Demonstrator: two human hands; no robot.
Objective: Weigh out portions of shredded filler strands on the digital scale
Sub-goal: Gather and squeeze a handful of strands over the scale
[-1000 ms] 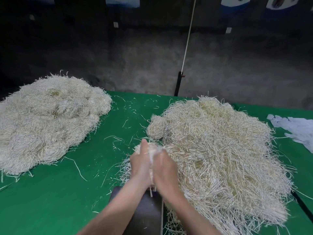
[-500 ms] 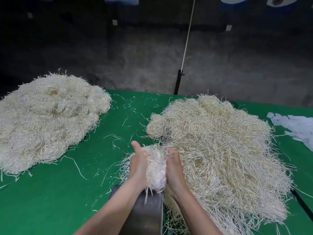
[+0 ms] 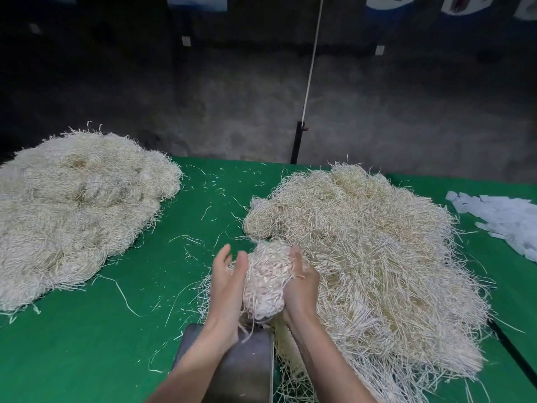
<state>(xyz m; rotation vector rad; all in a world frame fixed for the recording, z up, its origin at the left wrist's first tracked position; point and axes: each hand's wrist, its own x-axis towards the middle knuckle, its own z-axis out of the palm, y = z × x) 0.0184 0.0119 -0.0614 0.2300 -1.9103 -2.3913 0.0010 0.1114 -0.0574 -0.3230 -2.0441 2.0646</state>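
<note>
Half hidden under the forearms, the digital scale (image 3: pixel 247 365) shows only its steel platform at the near table edge; its display is out of sight. Just above and beyond it, both hands hold a clump of shredded strands (image 3: pixel 266 276) in the air. The left hand (image 3: pixel 228 283) presses flat against the clump's left side, fingers straight and close together and thumb standing apart. The right hand (image 3: pixel 300 286) cups the other side, its fingers bent round the clump as far as can be seen.

Loose ends dangle from the clump's underside, so a slack squeeze would likely shed strands onto the green table cover (image 3: pixel 87 359) and leave the portion short. The larger risk lies to the right. The big source pile (image 3: pixel 369 257) spills right up against the platform's edge, and stray strands leaning on the steel could falsify the reading. A clump set down off-centre might also snag that pile.

Farther left sits a second heap (image 3: pixel 72 205), well apart. White paper slips (image 3: pixel 505 219) lie at the far right. A dark post (image 3: pixel 297 144) stands behind the table.
</note>
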